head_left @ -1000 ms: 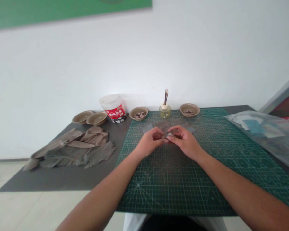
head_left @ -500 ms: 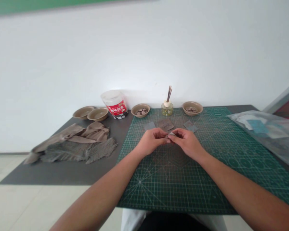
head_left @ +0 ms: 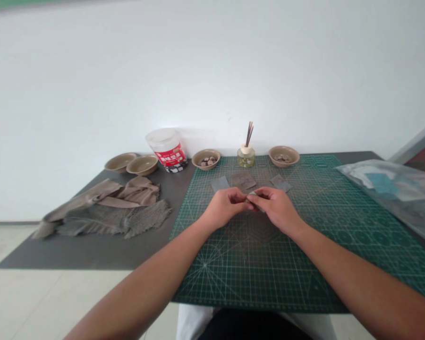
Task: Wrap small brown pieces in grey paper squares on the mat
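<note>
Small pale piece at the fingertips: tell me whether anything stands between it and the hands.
Nothing visible does: the left hand and right hand hold the small pale piece directly at their fingertips, which partly hide it.

- From my end, I read this as a tabletop craft workspace; home or workshop, I can't tell.
- I see a gridded cutting mat (head_left: 326,226) on a dark table (head_left: 92,255).
- Bowls (head_left: 201,167) hold small round pieces (head_left: 208,161) beside a reed diffuser (head_left: 246,158).

bare forearms (head_left: 148,283), black garment (head_left: 255,326), whitish cloth (head_left: 194,321) beside it
</note>
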`<act>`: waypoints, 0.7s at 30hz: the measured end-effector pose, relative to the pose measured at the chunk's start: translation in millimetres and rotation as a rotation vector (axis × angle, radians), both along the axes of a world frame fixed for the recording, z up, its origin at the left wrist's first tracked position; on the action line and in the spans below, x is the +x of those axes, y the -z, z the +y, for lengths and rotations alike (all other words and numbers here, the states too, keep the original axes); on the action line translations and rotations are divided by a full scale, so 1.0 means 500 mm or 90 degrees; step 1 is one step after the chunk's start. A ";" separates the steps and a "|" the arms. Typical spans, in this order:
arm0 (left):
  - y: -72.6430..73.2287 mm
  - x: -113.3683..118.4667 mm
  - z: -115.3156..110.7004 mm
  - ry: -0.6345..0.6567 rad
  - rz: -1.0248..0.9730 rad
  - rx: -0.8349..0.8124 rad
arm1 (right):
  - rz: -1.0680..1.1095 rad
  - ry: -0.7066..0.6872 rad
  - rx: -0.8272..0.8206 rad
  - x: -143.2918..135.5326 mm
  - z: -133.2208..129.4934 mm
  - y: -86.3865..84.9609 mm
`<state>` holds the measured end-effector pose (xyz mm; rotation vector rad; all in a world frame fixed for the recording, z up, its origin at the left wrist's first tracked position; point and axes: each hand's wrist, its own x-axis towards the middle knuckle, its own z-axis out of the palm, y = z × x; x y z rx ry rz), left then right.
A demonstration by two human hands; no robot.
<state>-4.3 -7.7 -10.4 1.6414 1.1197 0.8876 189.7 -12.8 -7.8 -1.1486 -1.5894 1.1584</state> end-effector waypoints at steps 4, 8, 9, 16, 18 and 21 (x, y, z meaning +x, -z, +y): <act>-0.003 -0.001 -0.003 -0.007 0.025 0.014 | -0.024 0.005 0.026 -0.005 0.000 0.007; -0.003 0.008 -0.006 -0.015 0.030 0.025 | -0.001 0.051 0.029 -0.008 -0.004 0.012; -0.001 0.011 -0.007 -0.026 0.041 0.031 | 0.002 0.063 0.029 -0.008 -0.005 0.012; -0.004 0.007 -0.001 -0.051 0.030 0.015 | 0.054 0.056 0.051 -0.002 -0.011 -0.003; -0.007 0.004 0.000 -0.029 -0.010 0.001 | 0.030 0.036 0.066 -0.002 -0.012 -0.003; -0.008 0.003 0.000 -0.012 -0.050 0.004 | -0.008 0.041 0.110 -0.004 -0.014 0.000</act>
